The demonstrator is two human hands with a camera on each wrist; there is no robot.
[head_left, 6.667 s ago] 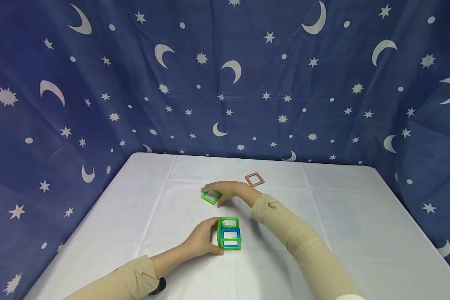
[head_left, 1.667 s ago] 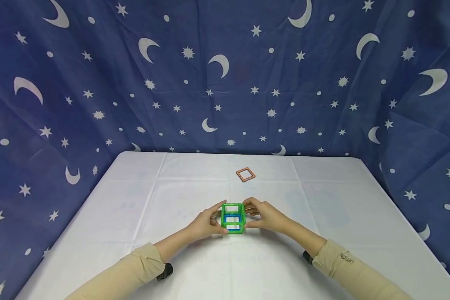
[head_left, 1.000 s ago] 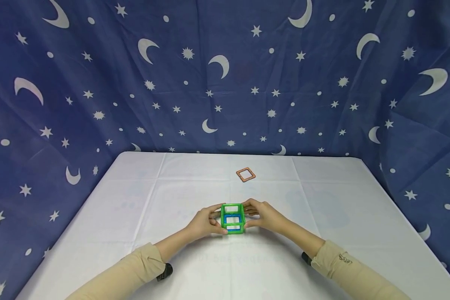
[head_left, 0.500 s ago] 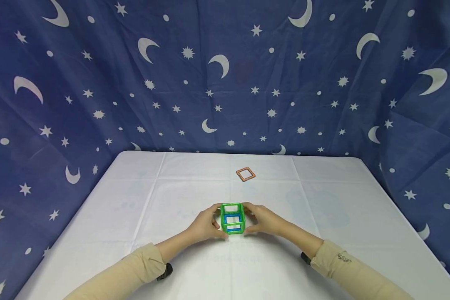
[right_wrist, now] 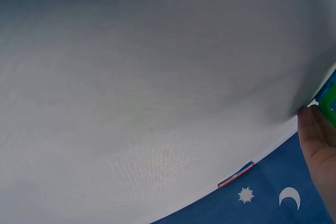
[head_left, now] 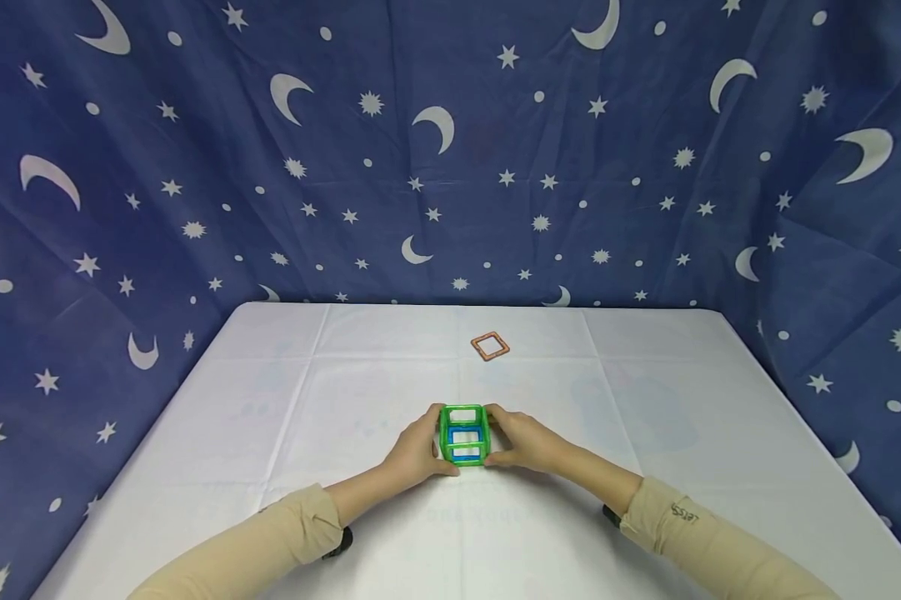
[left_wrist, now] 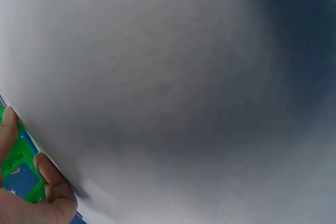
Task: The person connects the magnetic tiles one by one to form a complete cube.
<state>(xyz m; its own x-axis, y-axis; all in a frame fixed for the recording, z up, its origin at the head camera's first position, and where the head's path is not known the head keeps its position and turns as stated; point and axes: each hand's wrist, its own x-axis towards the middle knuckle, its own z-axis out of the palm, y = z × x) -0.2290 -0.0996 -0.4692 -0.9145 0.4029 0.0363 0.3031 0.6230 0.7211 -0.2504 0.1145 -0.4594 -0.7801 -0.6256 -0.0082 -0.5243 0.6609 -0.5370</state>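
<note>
Left hand (head_left: 414, 454) and right hand (head_left: 531, 442) both grip the green box (head_left: 465, 445), well short of the worktop's far edge (head_left: 608, 315), half hidden tho; should be light and stiff, so hold its sides.

Glossy plastic box (head_left: 465, 446), matt creased tablecloth (head_left: 555, 525).

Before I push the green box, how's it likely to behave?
The green box is probably light: its walls are open frames. Its straight bars look rigid, not floppy. With that flat, square blue base, it would likely slide rather than roll.
</note>
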